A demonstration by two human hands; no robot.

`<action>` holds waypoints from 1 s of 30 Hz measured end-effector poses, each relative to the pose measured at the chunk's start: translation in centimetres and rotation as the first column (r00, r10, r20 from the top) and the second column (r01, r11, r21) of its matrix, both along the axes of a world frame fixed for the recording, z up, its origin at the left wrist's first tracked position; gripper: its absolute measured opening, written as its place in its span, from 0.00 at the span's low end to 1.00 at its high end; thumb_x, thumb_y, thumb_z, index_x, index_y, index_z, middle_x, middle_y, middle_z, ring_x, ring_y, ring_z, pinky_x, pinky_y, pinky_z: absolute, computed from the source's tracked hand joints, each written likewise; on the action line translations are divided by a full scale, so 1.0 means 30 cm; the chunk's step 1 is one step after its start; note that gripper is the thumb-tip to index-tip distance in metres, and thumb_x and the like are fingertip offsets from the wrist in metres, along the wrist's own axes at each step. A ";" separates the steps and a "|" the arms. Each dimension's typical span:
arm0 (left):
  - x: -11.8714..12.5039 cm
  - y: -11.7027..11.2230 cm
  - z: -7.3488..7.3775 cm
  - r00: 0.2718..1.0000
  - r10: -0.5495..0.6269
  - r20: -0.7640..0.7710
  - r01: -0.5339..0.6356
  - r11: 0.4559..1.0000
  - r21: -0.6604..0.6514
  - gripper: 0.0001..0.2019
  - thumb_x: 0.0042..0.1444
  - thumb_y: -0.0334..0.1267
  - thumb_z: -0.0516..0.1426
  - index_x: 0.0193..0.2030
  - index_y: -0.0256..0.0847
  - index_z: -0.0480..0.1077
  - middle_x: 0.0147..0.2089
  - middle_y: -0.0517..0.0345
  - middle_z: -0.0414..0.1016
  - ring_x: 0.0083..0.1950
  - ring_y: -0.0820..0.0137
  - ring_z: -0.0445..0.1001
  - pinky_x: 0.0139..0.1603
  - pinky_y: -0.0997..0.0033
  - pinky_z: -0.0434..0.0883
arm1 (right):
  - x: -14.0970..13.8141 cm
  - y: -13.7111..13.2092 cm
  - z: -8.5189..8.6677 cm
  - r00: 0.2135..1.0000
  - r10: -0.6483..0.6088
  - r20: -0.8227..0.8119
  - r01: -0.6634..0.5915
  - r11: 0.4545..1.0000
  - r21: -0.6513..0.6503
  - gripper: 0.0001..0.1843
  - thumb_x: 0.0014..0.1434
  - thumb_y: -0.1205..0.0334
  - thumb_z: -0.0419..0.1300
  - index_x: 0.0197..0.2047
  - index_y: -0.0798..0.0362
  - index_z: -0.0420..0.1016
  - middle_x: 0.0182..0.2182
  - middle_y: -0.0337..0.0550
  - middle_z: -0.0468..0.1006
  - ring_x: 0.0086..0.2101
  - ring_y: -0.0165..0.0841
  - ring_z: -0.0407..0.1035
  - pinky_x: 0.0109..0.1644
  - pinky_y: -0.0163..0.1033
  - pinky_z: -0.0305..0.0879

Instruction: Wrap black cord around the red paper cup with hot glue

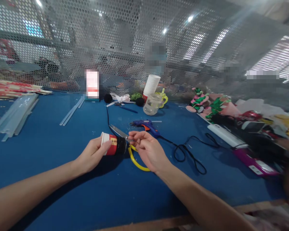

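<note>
One cup (113,145) lies sideways in the left fingers (105,148); the right fingers (142,135), narrowed near its dark end, hold something unclear, scissors (131,157) beneath them, glue gun (149,125) beyond.

No text, brand or number can be read. The paper cup (113,145) in the left hand (90,154) has a red band with a yellow patch and small dark marks, too small to make out. Beyond that hand, the upright bright panel (92,84) is pixelated, its red strip unreadable. Well to the right of the right hand (148,149), pale marks on the red object (251,115) and white patches on the white-and-purple bar (255,163) are blurred.
</note>
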State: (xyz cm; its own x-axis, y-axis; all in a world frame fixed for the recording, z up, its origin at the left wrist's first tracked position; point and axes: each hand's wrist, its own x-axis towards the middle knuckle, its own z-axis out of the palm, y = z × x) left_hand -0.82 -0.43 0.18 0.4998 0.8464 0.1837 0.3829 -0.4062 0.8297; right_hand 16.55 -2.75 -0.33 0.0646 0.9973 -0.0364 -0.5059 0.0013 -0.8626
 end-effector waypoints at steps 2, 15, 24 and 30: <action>0.000 -0.001 0.001 1.000 0.003 0.002 -0.003 1.000 -0.008 0.15 0.54 0.41 0.42 0.22 0.35 0.59 0.23 0.63 0.57 0.25 0.77 0.54 0.26 0.78 0.56 | -0.001 -0.005 0.005 1.000 0.004 -0.014 -0.004 1.000 0.019 0.12 0.32 0.79 0.44 0.13 0.54 0.61 0.31 0.37 0.70 0.35 0.29 0.63 0.41 0.39 0.57; 0.001 0.001 0.001 1.000 0.021 -0.017 -0.021 0.999 -0.030 0.16 0.54 0.42 0.42 0.26 0.34 0.63 0.24 0.61 0.60 0.26 0.76 0.56 0.27 0.76 0.58 | 0.010 -0.016 0.023 0.997 0.046 -0.056 -0.040 0.995 0.095 0.11 0.35 0.78 0.48 0.11 0.52 0.58 0.11 0.31 0.58 0.30 0.29 0.65 0.44 0.39 0.53; -0.003 0.001 -0.007 1.000 0.015 -0.018 -0.016 0.998 -0.056 0.17 0.54 0.43 0.42 0.27 0.34 0.64 0.26 0.60 0.62 0.28 0.74 0.59 0.30 0.75 0.59 | 0.009 -0.012 0.028 0.997 0.059 -0.052 -0.055 0.995 0.083 0.11 0.35 0.78 0.46 0.12 0.53 0.55 0.11 0.31 0.56 0.22 0.27 0.60 0.39 0.38 0.56; -0.003 0.004 -0.010 1.000 0.015 -0.012 -0.015 1.000 -0.027 0.16 0.54 0.43 0.43 0.27 0.34 0.64 0.25 0.61 0.60 0.26 0.76 0.58 0.26 0.77 0.58 | 0.006 -0.013 0.033 0.997 0.066 -0.040 -0.063 0.996 0.065 0.11 0.35 0.77 0.46 0.13 0.53 0.52 0.10 0.30 0.53 0.17 0.25 0.53 0.34 0.37 0.57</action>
State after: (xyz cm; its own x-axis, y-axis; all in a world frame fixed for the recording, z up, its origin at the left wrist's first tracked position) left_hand -0.92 -0.30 -0.13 0.4891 0.8584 0.1550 0.3983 -0.3779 0.8358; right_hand 16.73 -3.13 0.65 -0.0004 0.9997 0.0264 -0.5428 0.0219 -0.8396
